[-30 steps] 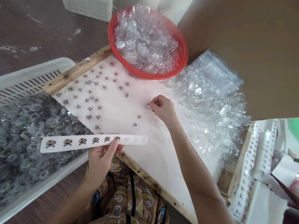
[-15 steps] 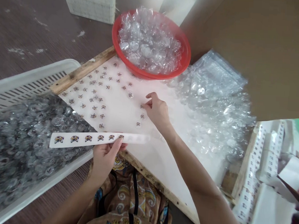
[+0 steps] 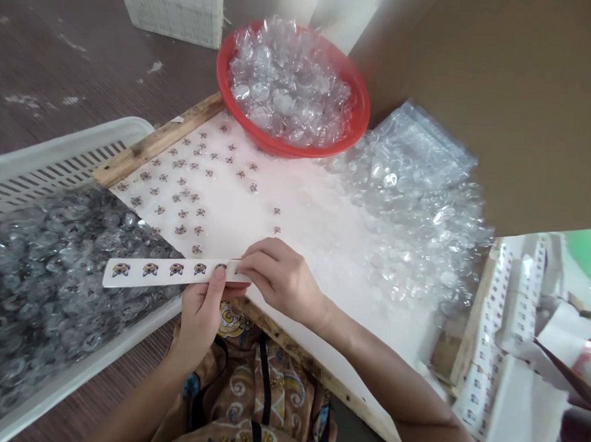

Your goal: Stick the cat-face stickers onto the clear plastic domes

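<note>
fingers of the left hand (image 3: pixel 201 315) were closed on the white strip (image 3: pixel 163 274), thumb above and the rest beneath, with the strip over the near side of the white board (image 3: pixel 236 214). those of the right hand (image 3: pixel 289 280) were bunched at the strip's right-hand end, though whether they had hold of a printed motif could not be told. the step in hand was judged to be freeing one motif, and the next move called for a steady left grip and a light pinch at its edge.
</note>
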`<state>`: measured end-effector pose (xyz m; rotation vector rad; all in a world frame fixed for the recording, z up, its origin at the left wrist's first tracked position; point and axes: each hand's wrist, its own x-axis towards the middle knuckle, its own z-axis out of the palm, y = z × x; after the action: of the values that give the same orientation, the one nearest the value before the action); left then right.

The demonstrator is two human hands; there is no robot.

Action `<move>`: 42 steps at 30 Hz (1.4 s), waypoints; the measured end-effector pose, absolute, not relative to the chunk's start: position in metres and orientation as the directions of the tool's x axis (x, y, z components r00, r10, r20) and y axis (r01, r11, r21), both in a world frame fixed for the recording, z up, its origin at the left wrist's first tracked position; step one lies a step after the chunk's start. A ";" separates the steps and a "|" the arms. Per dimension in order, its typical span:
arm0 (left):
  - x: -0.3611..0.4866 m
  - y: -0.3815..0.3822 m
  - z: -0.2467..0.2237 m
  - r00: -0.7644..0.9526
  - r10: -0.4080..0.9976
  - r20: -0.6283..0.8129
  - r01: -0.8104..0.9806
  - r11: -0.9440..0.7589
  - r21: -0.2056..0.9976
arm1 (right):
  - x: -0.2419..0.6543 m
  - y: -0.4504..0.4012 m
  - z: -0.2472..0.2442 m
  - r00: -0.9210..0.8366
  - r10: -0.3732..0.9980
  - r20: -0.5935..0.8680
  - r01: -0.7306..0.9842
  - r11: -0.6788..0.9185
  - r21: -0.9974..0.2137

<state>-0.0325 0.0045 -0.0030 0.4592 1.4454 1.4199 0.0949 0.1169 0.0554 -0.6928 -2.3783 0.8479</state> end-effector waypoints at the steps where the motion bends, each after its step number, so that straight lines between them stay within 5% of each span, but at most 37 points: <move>1: -0.033 0.005 -0.003 -0.414 0.824 -0.387 -0.371 0.236 0.898 | 0.099 0.125 0.057 -0.701 0.643 0.308 0.276 0.643 -0.715; 7: -0.034 0.005 -0.001 -0.425 0.818 -0.388 -0.362 0.239 0.901 | 0.139 0.219 0.041 -0.184 0.977 0.108 0.516 0.190 -0.835; 11: -0.034 0.005 -0.001 -0.423 0.814 -0.398 -0.350 0.259 0.900 | 0.154 0.257 0.019 -0.120 0.990 -0.080 0.594 0.007 -0.804; 16: -0.034 0.006 0.001 -0.426 0.812 -0.399 -0.316 0.280 0.907 | 0.152 0.262 0.013 -0.113 0.982 -0.149 0.620 -0.048 -0.783; 29: -0.034 0.005 0.000 -0.420 0.814 -0.402 -0.280 0.305 0.910 | 0.133 0.244 0.002 -0.279 0.960 0.001 0.811 0.236 -0.536; 38: -0.034 0.005 0.000 -0.415 0.826 -0.382 -0.282 0.282 0.917 | 0.131 0.236 -0.001 -0.495 0.861 0.113 0.765 0.494 -0.413; 42: -0.034 0.006 0.000 -0.414 0.828 -0.380 -0.286 0.277 0.917 | 0.132 0.235 0.005 -0.503 0.862 0.054 0.775 0.478 -0.413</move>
<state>-0.0341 0.0059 0.0004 0.5233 1.5171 1.3586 0.1321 0.2352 0.0047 -1.4004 -2.4726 0.4945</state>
